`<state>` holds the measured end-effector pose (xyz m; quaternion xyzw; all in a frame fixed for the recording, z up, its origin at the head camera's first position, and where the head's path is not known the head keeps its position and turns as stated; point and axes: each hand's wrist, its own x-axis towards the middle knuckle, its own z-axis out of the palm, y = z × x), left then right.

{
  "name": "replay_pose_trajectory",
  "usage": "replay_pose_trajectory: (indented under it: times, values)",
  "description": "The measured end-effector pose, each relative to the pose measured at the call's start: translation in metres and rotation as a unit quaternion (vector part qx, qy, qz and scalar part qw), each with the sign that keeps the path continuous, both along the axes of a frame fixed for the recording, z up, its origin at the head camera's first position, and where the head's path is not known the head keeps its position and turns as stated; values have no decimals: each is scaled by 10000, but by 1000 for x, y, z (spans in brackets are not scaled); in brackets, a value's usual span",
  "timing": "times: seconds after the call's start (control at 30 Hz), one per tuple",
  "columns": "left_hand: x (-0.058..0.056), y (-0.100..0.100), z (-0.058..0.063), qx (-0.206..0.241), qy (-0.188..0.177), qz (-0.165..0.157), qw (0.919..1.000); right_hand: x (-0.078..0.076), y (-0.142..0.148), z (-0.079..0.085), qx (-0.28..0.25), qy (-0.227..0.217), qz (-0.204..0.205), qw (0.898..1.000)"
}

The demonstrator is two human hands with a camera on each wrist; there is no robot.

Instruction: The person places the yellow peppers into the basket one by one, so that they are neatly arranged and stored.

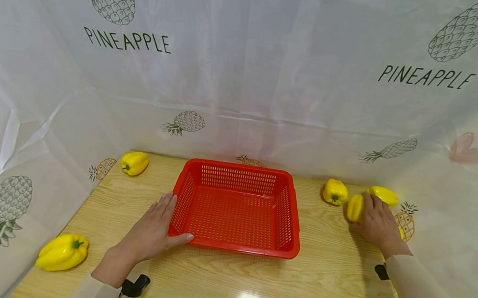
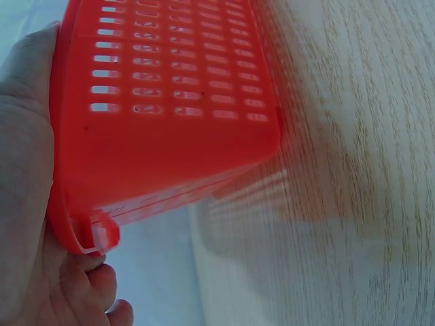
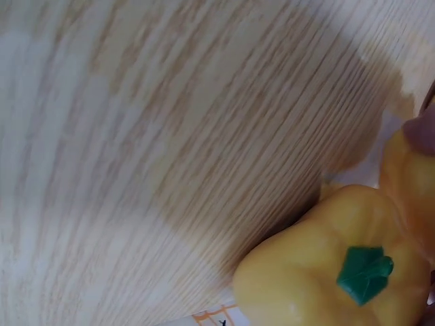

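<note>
A red perforated plastic basket (image 1: 229, 248) stands on the wooden table. My left hand (image 1: 148, 234) rests against its near left corner, fingers fairly straight along the left side and thumb on the front rim. In the left wrist view the hand lies along the basket's rim (image 2: 61, 156). At the right, my right hand (image 1: 376, 222) grips a yellow bell pepper (image 1: 354, 208). Behind that hand lies another yellow pepper (image 1: 383, 195), and one more is mostly hidden beneath the wrist. The right wrist view shows a green-stemmed pepper (image 3: 306, 278) beside the held one.
A yellow pepper (image 1: 335, 192) sits between the basket and my right hand. Two others lie on the left, one at the back (image 1: 135, 163) and one near the front (image 1: 63, 252). White pineapple-print sheeting (image 1: 245, 87) borders the table (image 1: 217, 281) at the back and sides.
</note>
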<state>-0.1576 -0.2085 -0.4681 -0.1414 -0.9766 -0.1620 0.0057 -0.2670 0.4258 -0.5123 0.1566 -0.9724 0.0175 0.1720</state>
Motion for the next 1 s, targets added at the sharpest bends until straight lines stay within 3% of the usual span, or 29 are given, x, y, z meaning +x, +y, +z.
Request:
replay_pose_trajectory:
  times: [0.3, 0.6, 1.0]
  values:
    - [0, 0, 0, 17, 29, -14, 10000, 1, 3, 2, -249, 404, 363, 9982]
    - [0, 0, 1, 3, -13, -19, 10000, 6, 5, 2, -376, 364, 282, 9982]
    - [-1, 0, 2, -30, -3, -16, 10000, 10, -2, 9, -424, 788, 646, 9939]
